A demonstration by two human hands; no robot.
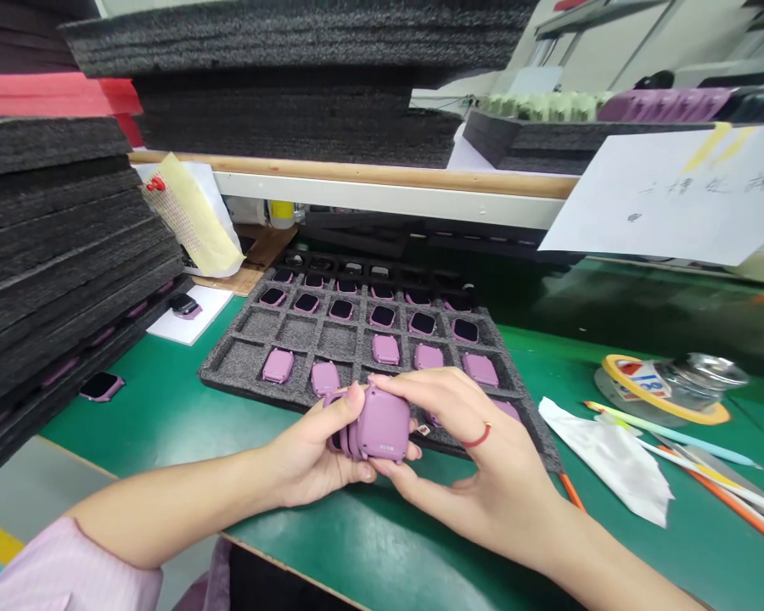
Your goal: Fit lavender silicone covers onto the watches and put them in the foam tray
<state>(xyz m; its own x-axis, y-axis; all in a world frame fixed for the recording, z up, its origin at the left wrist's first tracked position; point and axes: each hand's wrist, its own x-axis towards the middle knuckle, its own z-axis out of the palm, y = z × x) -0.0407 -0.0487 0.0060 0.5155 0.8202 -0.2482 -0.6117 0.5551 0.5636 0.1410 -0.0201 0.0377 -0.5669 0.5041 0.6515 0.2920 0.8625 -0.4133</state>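
Note:
Several purple smartwatch cases (pixel 385 423) are stacked face to back in my left hand (pixel 315 454), its fingers closed around them. My right hand (pixel 490 458), with a red ring on one finger, pinches the front case by its top and bottom edges. Just behind both hands lies a grey foam tray (pixel 337 339) with square pockets. Its far rows hold watch cases with dark screens (pixel 382 316) up. Nearer rows hold purple cases back side up, such as the purple case (pixel 278 366) at left. My right hand hides part of the tray's near right side.
Tall stacks of black foam trays (pixel 57 246) rise at left and on the shelf (pixel 369 182). A lone watch (pixel 102 386) lies left. To the right are crumpled tissue (pixel 611 462), pens (pixel 675 433) and a glass jar (pixel 662 386). A paper sheet (pixel 668 199) hangs off the shelf.

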